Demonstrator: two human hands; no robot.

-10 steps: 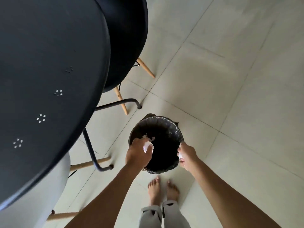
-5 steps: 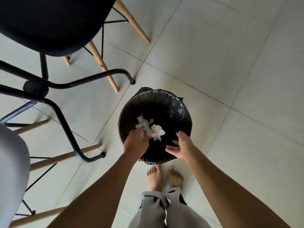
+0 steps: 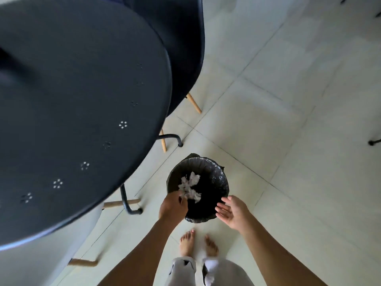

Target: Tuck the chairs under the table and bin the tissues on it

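Head view showed the left hand point(image 3: 172, 205) pinching crumpled white tissues point(image 3: 190, 186) over the round black bag-lined bin point(image 3: 214, 178) on the pale tiled floor point(image 3: 288, 141). Its right hand point(image 3: 233, 211) hovered at the bin's near rim, fingers spread, empty. Beside it stood the round black table point(image 3: 72, 100).

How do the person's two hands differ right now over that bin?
The left hand is curled, back up, at the crumpled tissues over the bin; the right hand is open, palm showing, fingers spread, and empty. The left hand overlaps the bin's rim on the table side; the right is at the opposite edge. Both hover at the bin's near side.
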